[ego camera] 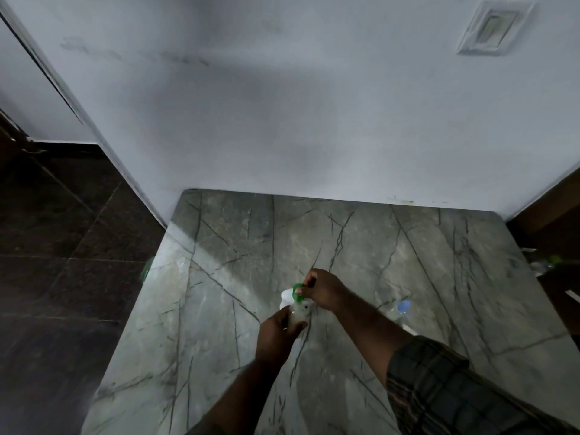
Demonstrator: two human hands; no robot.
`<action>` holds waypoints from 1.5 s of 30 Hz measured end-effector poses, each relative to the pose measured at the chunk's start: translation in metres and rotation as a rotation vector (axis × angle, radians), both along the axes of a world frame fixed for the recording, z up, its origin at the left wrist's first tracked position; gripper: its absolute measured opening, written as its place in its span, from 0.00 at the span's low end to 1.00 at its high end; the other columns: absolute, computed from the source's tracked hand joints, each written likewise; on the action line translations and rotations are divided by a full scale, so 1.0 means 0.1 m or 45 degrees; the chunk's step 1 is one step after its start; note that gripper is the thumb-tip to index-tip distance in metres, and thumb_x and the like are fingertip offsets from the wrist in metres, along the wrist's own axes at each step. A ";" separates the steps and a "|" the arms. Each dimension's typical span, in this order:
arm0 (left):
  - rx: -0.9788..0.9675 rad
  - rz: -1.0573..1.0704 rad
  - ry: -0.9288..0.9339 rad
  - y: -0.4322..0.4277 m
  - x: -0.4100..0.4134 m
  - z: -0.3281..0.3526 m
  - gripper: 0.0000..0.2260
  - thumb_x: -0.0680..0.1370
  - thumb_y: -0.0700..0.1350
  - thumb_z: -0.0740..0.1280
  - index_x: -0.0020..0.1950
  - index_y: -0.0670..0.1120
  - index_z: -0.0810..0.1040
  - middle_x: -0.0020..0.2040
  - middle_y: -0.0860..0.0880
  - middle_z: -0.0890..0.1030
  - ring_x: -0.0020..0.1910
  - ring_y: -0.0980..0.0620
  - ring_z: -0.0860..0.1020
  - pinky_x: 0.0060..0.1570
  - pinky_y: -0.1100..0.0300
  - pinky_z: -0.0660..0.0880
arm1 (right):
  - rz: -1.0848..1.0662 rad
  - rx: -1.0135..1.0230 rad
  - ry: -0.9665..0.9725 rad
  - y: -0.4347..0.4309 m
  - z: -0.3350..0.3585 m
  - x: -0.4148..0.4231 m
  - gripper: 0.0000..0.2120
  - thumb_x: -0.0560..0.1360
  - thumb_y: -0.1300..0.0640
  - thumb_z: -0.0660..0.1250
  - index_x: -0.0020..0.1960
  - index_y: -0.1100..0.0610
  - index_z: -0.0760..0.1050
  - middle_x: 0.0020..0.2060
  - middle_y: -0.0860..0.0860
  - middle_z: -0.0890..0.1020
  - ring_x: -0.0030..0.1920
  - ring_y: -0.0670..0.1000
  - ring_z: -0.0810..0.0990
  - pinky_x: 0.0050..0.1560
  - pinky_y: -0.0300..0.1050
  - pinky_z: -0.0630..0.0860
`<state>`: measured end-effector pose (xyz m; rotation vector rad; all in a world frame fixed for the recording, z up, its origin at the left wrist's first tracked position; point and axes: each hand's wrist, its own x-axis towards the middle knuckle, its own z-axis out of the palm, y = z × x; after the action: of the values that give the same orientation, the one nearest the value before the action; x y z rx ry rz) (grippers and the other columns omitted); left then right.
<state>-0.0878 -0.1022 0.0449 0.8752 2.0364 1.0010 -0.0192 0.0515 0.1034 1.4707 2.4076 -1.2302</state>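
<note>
A clear plastic bottle (pixel 297 313) is held over the grey marble table (pixel 408 265). My left hand (pixel 276 335) grips its body from below. My right hand (pixel 323 290) pinches the bottle's green cap (pixel 297 292) with thumb and fingers. Something white (pixel 286 297) shows just behind the bottle's neck; I cannot tell what it is.
A second clear bottle with a blue cap (pixel 404 306) stands on the table to the right of my right arm. Another bottle with a green cap (pixel 547 263) lies beyond the table's right edge. A white wall (pixel 282 120) backs the table. Dark floor tiles (pixel 62 246) lie to the left.
</note>
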 end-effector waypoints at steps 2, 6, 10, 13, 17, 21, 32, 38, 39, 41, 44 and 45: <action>0.015 0.008 -0.003 0.01 0.00 0.00 0.16 0.74 0.50 0.74 0.60 0.50 0.80 0.48 0.56 0.85 0.45 0.61 0.83 0.48 0.64 0.81 | 0.003 0.000 0.003 0.01 0.04 -0.01 0.15 0.71 0.48 0.74 0.50 0.57 0.77 0.48 0.53 0.82 0.44 0.49 0.76 0.44 0.42 0.70; 0.039 0.024 -0.026 0.03 -0.02 0.05 0.18 0.73 0.49 0.75 0.62 0.50 0.79 0.51 0.54 0.85 0.48 0.59 0.83 0.52 0.59 0.81 | 0.007 0.019 0.004 0.02 0.12 -0.02 0.15 0.70 0.48 0.74 0.49 0.57 0.77 0.47 0.53 0.82 0.44 0.49 0.76 0.44 0.42 0.70; 0.013 0.007 -0.001 0.02 0.00 -0.01 0.17 0.73 0.49 0.74 0.62 0.51 0.80 0.50 0.55 0.85 0.47 0.60 0.83 0.52 0.58 0.81 | -0.028 -0.005 0.004 -0.03 0.02 -0.01 0.13 0.70 0.49 0.74 0.48 0.56 0.76 0.44 0.51 0.81 0.44 0.48 0.76 0.43 0.41 0.69; 0.010 0.009 0.003 0.01 0.03 -0.02 0.17 0.74 0.50 0.74 0.61 0.50 0.80 0.50 0.55 0.85 0.47 0.59 0.83 0.52 0.57 0.81 | -0.050 -0.018 0.012 -0.06 0.01 0.01 0.14 0.71 0.49 0.74 0.49 0.56 0.76 0.44 0.50 0.80 0.44 0.48 0.76 0.44 0.41 0.69; 0.014 0.035 -0.003 0.03 0.02 0.04 0.16 0.74 0.50 0.74 0.61 0.50 0.81 0.49 0.56 0.85 0.47 0.60 0.83 0.51 0.58 0.81 | -0.024 0.025 0.014 -0.03 0.12 -0.01 0.15 0.70 0.48 0.74 0.49 0.56 0.77 0.47 0.52 0.82 0.43 0.48 0.76 0.44 0.41 0.70; 0.017 0.014 0.001 0.05 0.00 0.08 0.17 0.73 0.49 0.75 0.61 0.50 0.80 0.50 0.55 0.85 0.46 0.61 0.82 0.45 0.72 0.76 | -0.021 0.039 0.009 -0.03 0.11 0.01 0.14 0.71 0.48 0.74 0.49 0.57 0.78 0.48 0.53 0.83 0.44 0.48 0.76 0.44 0.42 0.70; 0.028 0.016 0.028 0.07 -0.03 0.08 0.18 0.73 0.48 0.74 0.62 0.50 0.80 0.51 0.55 0.85 0.47 0.60 0.82 0.47 0.70 0.77 | -0.043 0.049 -0.011 -0.04 0.16 -0.02 0.14 0.72 0.48 0.73 0.49 0.56 0.77 0.48 0.53 0.83 0.45 0.48 0.77 0.45 0.42 0.72; 0.006 0.003 0.000 0.05 -0.01 0.02 0.19 0.74 0.48 0.74 0.64 0.48 0.79 0.54 0.53 0.85 0.49 0.58 0.83 0.47 0.71 0.76 | -0.034 0.016 -0.015 -0.06 0.10 0.00 0.15 0.72 0.49 0.73 0.52 0.58 0.77 0.50 0.54 0.83 0.49 0.52 0.79 0.47 0.43 0.72; 0.010 0.008 0.005 0.05 -0.01 0.03 0.19 0.74 0.48 0.74 0.64 0.48 0.79 0.54 0.53 0.85 0.49 0.58 0.82 0.45 0.73 0.76 | -0.026 0.017 -0.010 -0.05 0.11 0.00 0.15 0.72 0.49 0.73 0.52 0.58 0.77 0.50 0.54 0.83 0.49 0.52 0.79 0.47 0.42 0.71; 0.022 0.022 0.004 0.06 -0.02 0.07 0.19 0.74 0.47 0.74 0.64 0.48 0.79 0.53 0.53 0.85 0.48 0.59 0.82 0.44 0.75 0.75 | -0.016 0.013 -0.004 -0.03 0.14 -0.01 0.15 0.72 0.49 0.72 0.52 0.58 0.77 0.50 0.54 0.83 0.48 0.51 0.79 0.47 0.43 0.71; 0.033 0.027 -0.019 0.07 -0.03 0.09 0.19 0.74 0.46 0.74 0.65 0.48 0.79 0.53 0.53 0.85 0.48 0.61 0.82 0.44 0.76 0.75 | -0.014 0.025 -0.005 -0.01 0.18 -0.02 0.14 0.72 0.50 0.72 0.52 0.58 0.78 0.50 0.53 0.83 0.47 0.50 0.78 0.47 0.43 0.72; 0.034 0.026 -0.021 0.07 -0.03 0.08 0.19 0.74 0.46 0.74 0.64 0.48 0.79 0.53 0.53 0.85 0.48 0.61 0.82 0.45 0.76 0.76 | -0.014 0.027 -0.004 -0.01 0.18 -0.01 0.14 0.72 0.50 0.73 0.52 0.58 0.78 0.50 0.54 0.83 0.48 0.50 0.79 0.46 0.43 0.72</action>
<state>-0.0909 -0.0948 0.0531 0.8589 2.0264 1.0457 -0.0204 0.0504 0.1213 1.4929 2.4210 -1.2072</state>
